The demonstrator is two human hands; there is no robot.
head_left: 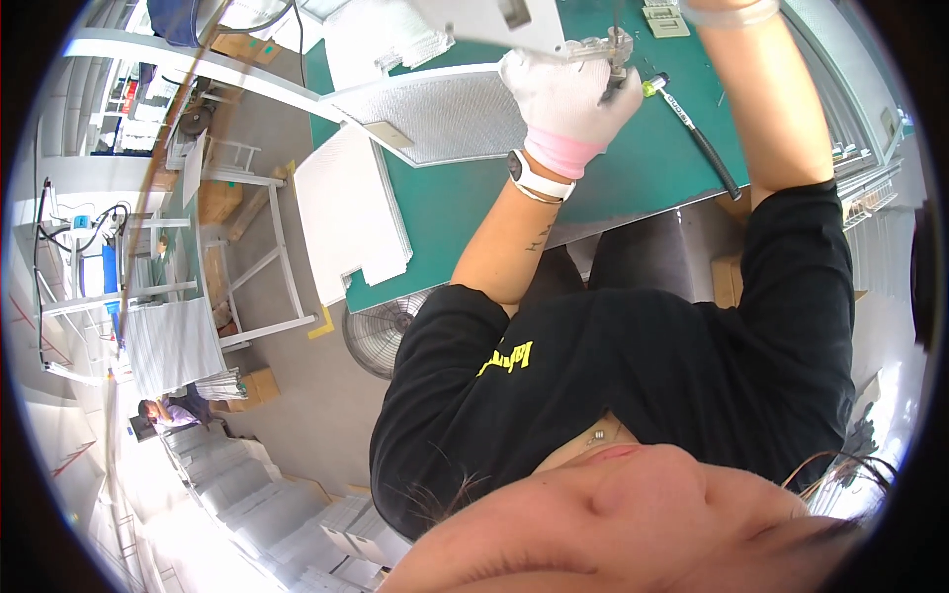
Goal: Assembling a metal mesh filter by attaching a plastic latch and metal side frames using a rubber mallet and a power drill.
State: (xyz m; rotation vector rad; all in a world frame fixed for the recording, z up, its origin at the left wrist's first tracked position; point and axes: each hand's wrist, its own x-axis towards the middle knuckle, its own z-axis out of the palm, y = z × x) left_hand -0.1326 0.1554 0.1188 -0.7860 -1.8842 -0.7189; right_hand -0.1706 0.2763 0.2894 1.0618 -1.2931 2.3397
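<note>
The left hand (pixel 565 94), in a white glove with a pink cuff, is closed around a small metal bracket (pixel 598 49) near the far edge of the green mat (pixel 633 178), fingers curled so the part is steadied against the work. A smartwatch (pixel 534 176) sits on that wrist. The right hand is out of the picture beyond the top edge; only the right forearm (pixel 771 109) and a wristband show, so I cannot tell how that hand is set. A tool with a yellow-green tip and black cable (pixel 692 128) lies on the mat between the two arms (within easy reach of either). Left of the gloved hand a metal mesh filter panel (pixel 445 119) lies flat, and white sheets (pixel 351 212) are stacked at the mat's left edge, overhanging it. A floor fan (pixel 381 331) stands below the bench.
</note>
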